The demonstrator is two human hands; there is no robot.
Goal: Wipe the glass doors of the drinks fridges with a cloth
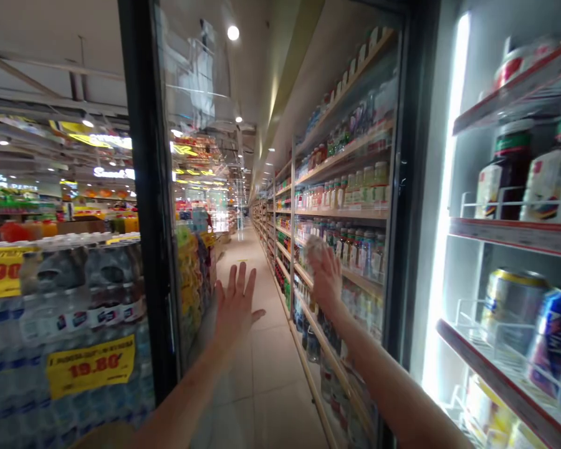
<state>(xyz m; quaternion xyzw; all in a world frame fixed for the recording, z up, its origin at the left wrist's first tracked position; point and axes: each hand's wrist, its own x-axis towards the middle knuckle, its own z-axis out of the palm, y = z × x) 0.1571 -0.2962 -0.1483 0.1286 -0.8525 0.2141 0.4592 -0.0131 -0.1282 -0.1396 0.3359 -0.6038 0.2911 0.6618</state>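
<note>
1. Fingers of the left hand [234, 312] are spread wide, thumb out to the side, palm turned toward the glass door [262, 374]; they hold nothing. Whether the palm touches the glass or stops just short, I cannot tell.
2. Fingers of the right hand [326, 277] are drawn together and partly bent over a pale wad [316, 245], perhaps a cloth, which they seem to hold. Motion blur hides how firm the hold is.
3. The wad is at the fingertips, on or just before the glass, farther right and a little higher than the left hand.
4. The glass door has a dark frame [144, 187] and stands open beside a lit cooler. Shelves of bottles and a tiled aisle show in the pane.
5. On the right, the cooler's wire shelves [509, 240] carry dark bottles [549, 171] and cans [514, 299], near a bright light strip [449, 187].
6. On the left, outside the door, are stacked bottle packs [88, 312] with a yellow price sign [92, 366] reading 19.80.
7. My judgement: the step in hand is wiping the pane, left hand steadying. Another stroke calls for flat, even pressure on the wad and a steady door.
</note>
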